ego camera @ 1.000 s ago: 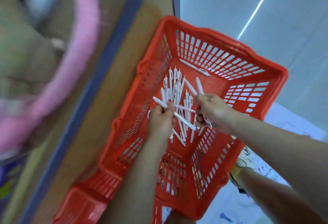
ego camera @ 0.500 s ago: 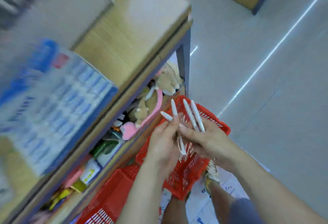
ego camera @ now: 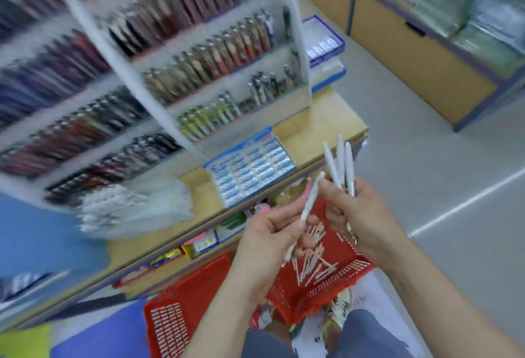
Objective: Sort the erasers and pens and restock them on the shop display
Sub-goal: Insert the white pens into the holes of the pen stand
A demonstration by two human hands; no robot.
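My left hand (ego camera: 272,232) pinches one white pen (ego camera: 311,198) that points up and to the right. My right hand (ego camera: 360,213) grips a bunch of three white pens (ego camera: 339,164) that fan upward. Both hands are held above a red basket (ego camera: 326,298) on the floor, with several more white pens (ego camera: 312,261) lying in it. On the wooden counter to the left lies a heap of white pens (ego camera: 136,207). Beside it stands a blue and white box of erasers (ego camera: 250,168). Behind them rises the white pen display rack (ego camera: 181,73), blurred by motion.
A second red basket (ego camera: 176,318) stands on the floor at lower left. Under the counter a shelf (ego camera: 199,244) holds mixed small goods. Blue-edged boxes (ego camera: 324,45) sit at the rack's right end. Across the grey aisle floor stands another shelf unit (ego camera: 443,45) with packaged goods.
My hands rose out of the basket with the pens and my view swung up from the basket to the display rack. The left hand now holds a single pen apart from the right hand's bunch.
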